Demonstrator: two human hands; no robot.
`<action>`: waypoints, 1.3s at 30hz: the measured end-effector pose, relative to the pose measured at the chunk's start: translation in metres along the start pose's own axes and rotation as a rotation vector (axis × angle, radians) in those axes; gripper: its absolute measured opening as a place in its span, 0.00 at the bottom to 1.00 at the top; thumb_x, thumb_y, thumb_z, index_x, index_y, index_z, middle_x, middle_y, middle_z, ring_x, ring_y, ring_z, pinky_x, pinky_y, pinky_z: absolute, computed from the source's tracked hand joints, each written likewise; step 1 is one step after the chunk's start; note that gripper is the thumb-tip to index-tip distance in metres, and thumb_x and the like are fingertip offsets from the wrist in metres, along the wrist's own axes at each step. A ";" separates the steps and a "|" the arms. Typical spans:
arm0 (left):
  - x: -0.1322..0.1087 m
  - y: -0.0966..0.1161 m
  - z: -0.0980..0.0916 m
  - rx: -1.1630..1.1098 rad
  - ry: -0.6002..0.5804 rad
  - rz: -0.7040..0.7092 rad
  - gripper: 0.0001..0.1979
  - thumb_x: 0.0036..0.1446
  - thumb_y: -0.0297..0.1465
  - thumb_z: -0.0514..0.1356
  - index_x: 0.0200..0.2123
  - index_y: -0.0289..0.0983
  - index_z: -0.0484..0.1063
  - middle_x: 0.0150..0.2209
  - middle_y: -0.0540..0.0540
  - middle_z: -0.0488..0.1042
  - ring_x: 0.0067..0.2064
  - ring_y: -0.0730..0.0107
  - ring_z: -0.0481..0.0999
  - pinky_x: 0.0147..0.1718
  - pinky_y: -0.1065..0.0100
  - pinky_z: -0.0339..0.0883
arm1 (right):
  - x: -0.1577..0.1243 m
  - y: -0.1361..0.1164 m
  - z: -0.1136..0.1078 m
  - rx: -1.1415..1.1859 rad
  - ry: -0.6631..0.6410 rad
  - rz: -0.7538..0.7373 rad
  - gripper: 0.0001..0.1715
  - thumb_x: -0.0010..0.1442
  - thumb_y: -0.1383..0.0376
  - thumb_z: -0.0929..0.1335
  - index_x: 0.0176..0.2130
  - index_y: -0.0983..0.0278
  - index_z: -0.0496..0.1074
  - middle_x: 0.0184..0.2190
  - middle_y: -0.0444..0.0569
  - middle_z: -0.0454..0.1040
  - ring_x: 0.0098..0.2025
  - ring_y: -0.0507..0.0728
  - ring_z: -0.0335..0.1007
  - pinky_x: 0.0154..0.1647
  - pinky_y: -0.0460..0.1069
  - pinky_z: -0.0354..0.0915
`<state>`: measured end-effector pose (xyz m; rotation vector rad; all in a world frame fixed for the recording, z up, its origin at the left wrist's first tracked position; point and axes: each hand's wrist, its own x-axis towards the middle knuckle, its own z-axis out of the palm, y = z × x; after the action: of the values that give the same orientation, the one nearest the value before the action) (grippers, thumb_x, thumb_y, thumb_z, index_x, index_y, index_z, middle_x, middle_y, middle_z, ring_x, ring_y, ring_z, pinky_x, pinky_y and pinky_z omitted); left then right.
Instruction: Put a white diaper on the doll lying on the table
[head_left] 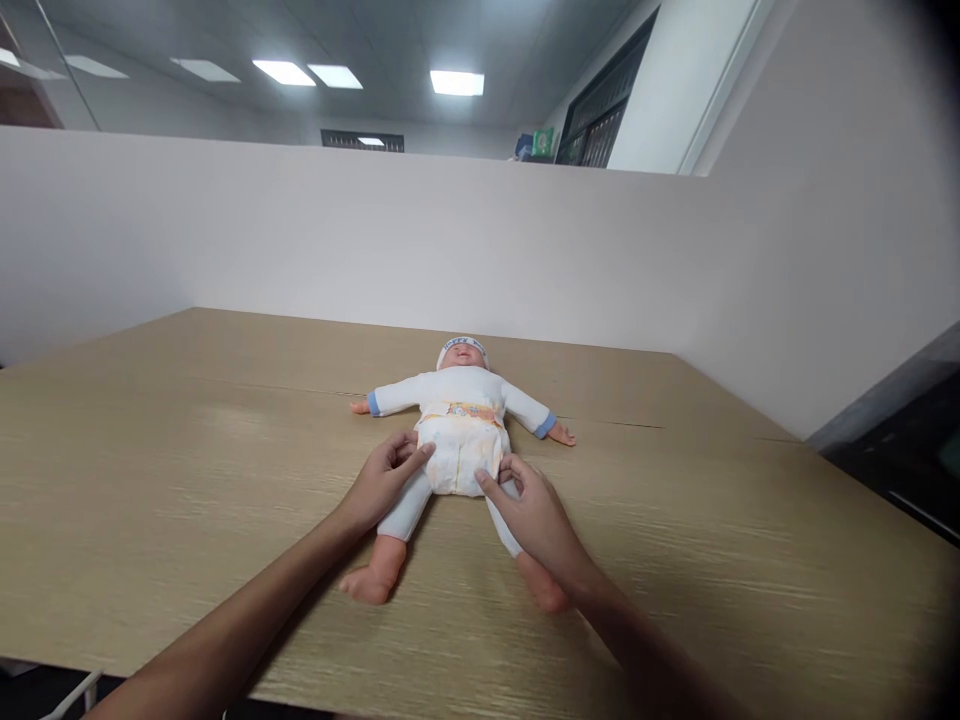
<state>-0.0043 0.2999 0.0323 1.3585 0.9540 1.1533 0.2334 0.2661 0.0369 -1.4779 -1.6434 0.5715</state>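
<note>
A baby doll (461, 385) in a white suit with blue cuffs and a printed headband lies on its back, arms spread, legs towards me. Around its hips is a white diaper (457, 455) with a coloured, patterned waistband. My left hand (384, 480) is closed at the diaper's left edge, its thumb on the front and its fingers curled by the side. My right hand (529, 500) pinches the right edge near the leg opening, thumb on top. The right wrist partly covers one of the doll's legs.
The doll rests on a wide wooden table (225, 480) with thin seams across its top. Behind stands a low pale wall (360, 240). A dark, screen-like object (900, 450) is at the right edge. Something white and thin (75, 692) shows below the front left edge.
</note>
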 end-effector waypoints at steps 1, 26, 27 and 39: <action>0.000 0.000 0.000 0.023 0.014 0.022 0.27 0.63 0.54 0.68 0.49 0.36 0.75 0.43 0.45 0.82 0.45 0.59 0.79 0.46 0.61 0.71 | -0.001 -0.002 -0.001 -0.015 -0.001 0.005 0.19 0.66 0.45 0.70 0.37 0.57 0.76 0.37 0.50 0.81 0.45 0.66 0.76 0.48 0.58 0.71; 0.058 0.061 0.026 0.908 -0.016 0.523 0.12 0.70 0.42 0.62 0.51 0.43 0.76 0.55 0.41 0.78 0.59 0.48 0.71 0.61 0.49 0.62 | 0.097 -0.005 -0.050 -0.215 -0.127 -0.171 0.30 0.71 0.39 0.63 0.32 0.58 0.69 0.27 0.41 0.73 0.31 0.56 0.67 0.35 0.50 0.59; 0.066 0.065 0.035 0.990 -0.058 0.509 0.13 0.69 0.41 0.62 0.52 0.43 0.76 0.55 0.41 0.78 0.58 0.47 0.71 0.60 0.47 0.62 | 0.105 -0.004 -0.049 -0.222 -0.200 -0.195 0.29 0.72 0.40 0.63 0.32 0.58 0.70 0.27 0.40 0.74 0.32 0.56 0.67 0.35 0.50 0.59; 0.085 0.049 0.069 1.238 -0.069 0.485 0.22 0.61 0.52 0.68 0.46 0.41 0.80 0.55 0.35 0.76 0.57 0.38 0.68 0.52 0.43 0.63 | 0.130 0.028 -0.067 0.001 -0.513 -0.191 0.26 0.74 0.44 0.63 0.33 0.59 0.70 0.32 0.41 0.72 0.36 0.56 0.65 0.42 0.50 0.64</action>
<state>0.0782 0.3611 0.0933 2.7051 1.4090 0.7938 0.3094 0.3835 0.0875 -1.2131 -2.1468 0.8936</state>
